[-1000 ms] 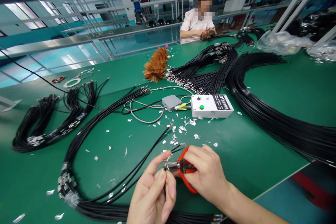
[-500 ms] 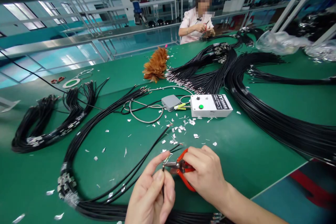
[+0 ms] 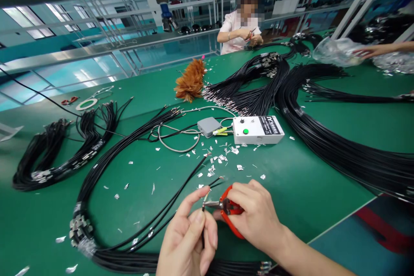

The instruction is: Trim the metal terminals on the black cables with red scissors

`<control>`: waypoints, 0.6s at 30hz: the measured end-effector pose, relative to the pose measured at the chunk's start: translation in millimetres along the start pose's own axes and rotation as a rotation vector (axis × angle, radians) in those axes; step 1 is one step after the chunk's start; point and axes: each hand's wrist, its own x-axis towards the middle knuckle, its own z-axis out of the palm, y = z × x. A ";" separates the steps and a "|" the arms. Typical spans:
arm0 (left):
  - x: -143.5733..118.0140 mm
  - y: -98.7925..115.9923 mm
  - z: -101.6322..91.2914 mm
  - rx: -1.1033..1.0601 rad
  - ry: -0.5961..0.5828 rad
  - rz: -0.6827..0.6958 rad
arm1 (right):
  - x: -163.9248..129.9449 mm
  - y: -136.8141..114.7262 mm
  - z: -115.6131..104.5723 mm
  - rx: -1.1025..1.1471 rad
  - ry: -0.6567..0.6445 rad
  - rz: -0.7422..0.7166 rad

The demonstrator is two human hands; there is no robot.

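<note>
Thin black cable (image 3: 202, 235), low centre of the frame, stands nearly upright with its tip just above the fingers. Left hand (image 3: 189, 241) pinches it between thumb and forefinger, other fingers curled in. Red-handled pliers (image 3: 226, 209) just right of the cable tip; metal nose points left and meets the tip, though whether it bites on it is too small to tell. Right hand (image 3: 255, 217) is wrapped closed around the red handles, wrist running off to the lower right.

Below the hands, a thick bundle of black cables (image 3: 97, 207) loops along the bottom edge and curves up the left-centre of the green table (image 3: 307, 172), ends fanned out near the middle. A few single cables run diagonally from that loop toward the hands. Small silver scraps (image 3: 220, 158) are scattered on the table just above the hands.

Above the scraps, centre frame: a white box (image 3: 257, 130) with a green button and a black knob, a small grey box (image 3: 209, 126) just left of it, a grey cord coiled beside that. A second coil of black cables (image 3: 61, 151) lies at the left. A large sweep of black cables (image 3: 323, 138) fills the right half. A brown feather duster (image 3: 190, 81) lies above centre. Tape roll (image 3: 86, 103) and small red tool at upper left.

Far end of the table, top centre: a seated person (image 3: 241, 30) in a light top, hands together. Another person's arm (image 3: 378, 49) reaches in at the upper right onto a clear plastic bag (image 3: 336, 51).
</note>
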 end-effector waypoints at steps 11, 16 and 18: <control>1.5 -1.0 -7.0 -0.034 -0.062 -0.005 | 0.3 -0.7 7.6 0.016 0.030 -0.035; 2.0 -1.1 -7.0 -0.039 -0.063 -0.005 | 0.9 -0.5 5.4 0.007 0.034 -0.037; 1.8 -1.4 -6.3 -0.025 -0.051 0.002 | 1.0 0.8 4.9 0.015 0.023 -0.039</control>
